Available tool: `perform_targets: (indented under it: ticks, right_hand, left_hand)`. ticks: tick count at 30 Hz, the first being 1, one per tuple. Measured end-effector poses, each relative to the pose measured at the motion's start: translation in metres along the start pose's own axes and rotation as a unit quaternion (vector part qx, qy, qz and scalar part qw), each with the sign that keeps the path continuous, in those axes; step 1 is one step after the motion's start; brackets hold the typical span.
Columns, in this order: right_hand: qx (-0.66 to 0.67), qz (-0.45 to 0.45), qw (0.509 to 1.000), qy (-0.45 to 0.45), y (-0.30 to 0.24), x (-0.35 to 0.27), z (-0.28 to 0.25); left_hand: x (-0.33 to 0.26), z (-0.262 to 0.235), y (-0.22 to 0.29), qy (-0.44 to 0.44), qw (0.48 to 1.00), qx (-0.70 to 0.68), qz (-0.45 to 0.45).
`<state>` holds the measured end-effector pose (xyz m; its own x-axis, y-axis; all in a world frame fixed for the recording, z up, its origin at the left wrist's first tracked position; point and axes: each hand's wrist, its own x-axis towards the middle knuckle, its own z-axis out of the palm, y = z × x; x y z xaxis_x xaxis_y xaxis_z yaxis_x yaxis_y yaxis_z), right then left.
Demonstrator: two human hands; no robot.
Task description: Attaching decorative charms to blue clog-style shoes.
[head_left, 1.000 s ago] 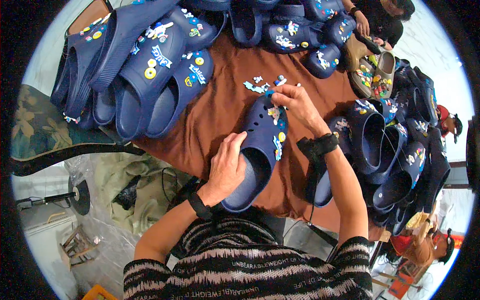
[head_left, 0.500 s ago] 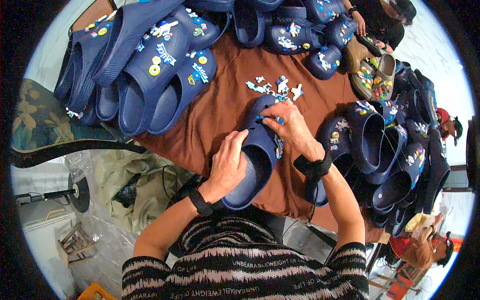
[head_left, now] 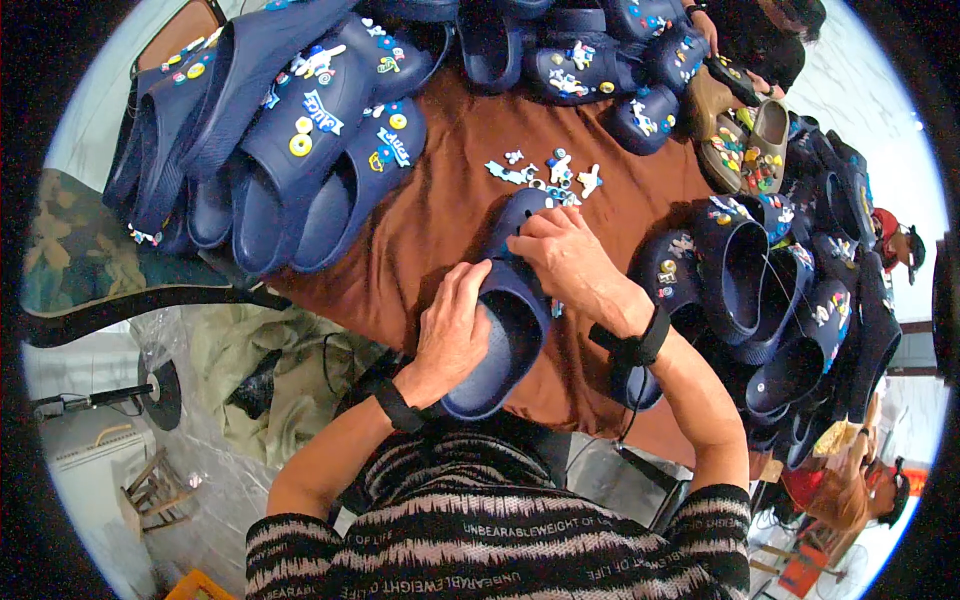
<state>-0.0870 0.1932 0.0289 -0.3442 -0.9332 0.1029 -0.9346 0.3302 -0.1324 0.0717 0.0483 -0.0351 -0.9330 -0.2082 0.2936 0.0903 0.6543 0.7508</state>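
Observation:
A dark blue clog (head_left: 515, 345) lies on the brown cloth in front of me, its heel towards me. My left hand (head_left: 452, 325) is closed around its left side, fingertips on the upper by the opening. My right hand (head_left: 560, 250) is over the upper, fingers bent and pressed together against it. Whatever sits under those fingertips is hidden. Part of a small charm (head_left: 556, 308) shows at the clog's right side, below my right hand. Just beyond the toe lies a loose group of white and blue shoe charms (head_left: 560, 172).
Decorated dark blue clogs (head_left: 290, 130) are piled at the left, with more clogs (head_left: 735, 270) at the right and along the far edge. Brown clogs (head_left: 765, 150) stand far right, near another person's hands. A patterned chair (head_left: 110, 245) is at the left. Other people are at the right.
My right hand has moved slightly left and down over the upper. The blue charm seen in its fingers before is now out of sight. My left hand keeps its hold.

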Motion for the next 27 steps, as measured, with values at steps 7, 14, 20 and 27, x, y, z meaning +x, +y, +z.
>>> perform_targets:
  ticks: [7, 14, 20, 27]
  right_hand:
    - [0.016, 0.015, 0.999, 0.033, -0.005, -0.005, 0.002]
    - [0.266, 0.151, 0.944, 0.127, 0.049, -0.012, 0.020]
    - [0.170, 0.286, 0.935, 0.123, 0.127, -0.007, 0.038]
    - [0.052, 0.291, 0.941, 0.163, 0.155, 0.047, 0.057]
  left_hand:
    - [0.000, 0.000, 0.002, -0.003, 1.000, -0.009, -0.020]
    - [0.001, -0.001, -0.001, -0.011, 1.000, -0.012, 0.012]
    - [0.001, 0.000, -0.002, 0.000, 1.000, 0.002, 0.023]
    - [0.001, 0.001, -0.003, 0.006, 1.000, 0.008, 0.022]
